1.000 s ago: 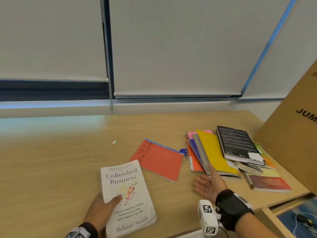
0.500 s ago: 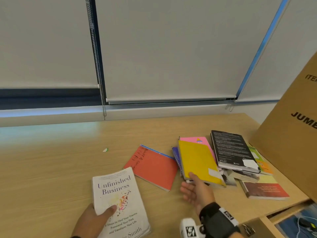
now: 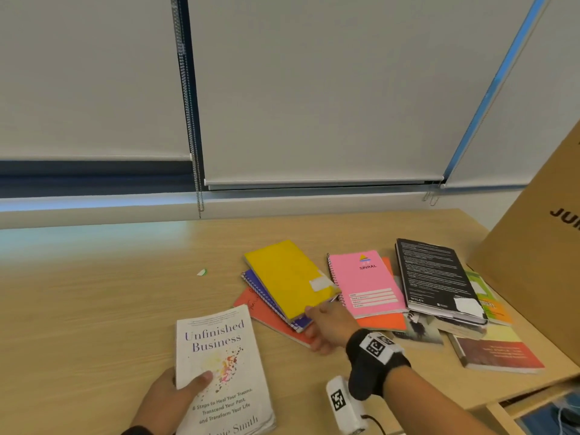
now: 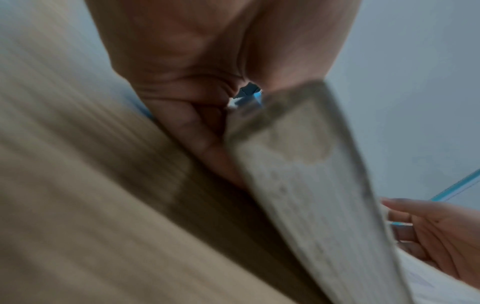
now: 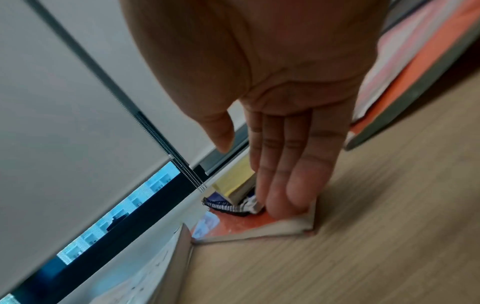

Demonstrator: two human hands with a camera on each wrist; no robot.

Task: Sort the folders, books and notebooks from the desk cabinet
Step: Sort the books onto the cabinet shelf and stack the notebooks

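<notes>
My left hand [image 3: 185,387] grips the lower left corner of a white paperback, "Unfinished Business" [image 3: 219,356], thumb on its cover; the left wrist view shows the left hand [image 4: 207,127] and the paperback [image 4: 311,195] blurred. My right hand [image 3: 314,321] lies with straight fingers against the near edge of a yellow notebook [image 3: 288,274] and a blue spiral notebook [image 3: 266,296] beneath it. Both lie on a red notebook [image 3: 270,318]. In the right wrist view the right hand [image 5: 257,174] rests its fingertips [image 5: 291,197] on the red notebook [image 5: 241,224], thumb lifted.
A pink spiral notebook [image 3: 364,281], a black book [image 3: 436,277] and several other books lie in a loose pile on the wooden desk [image 3: 94,309]. A cardboard box [image 3: 539,262] stands far right. An open drawer [image 3: 539,412] shows at lower right.
My right hand has moved the yellow and blue notebooks left off the pile onto the red notebook, uncovering the pink one. Its thumb has come off the yellow cover. The left hand keeps the paperback.
</notes>
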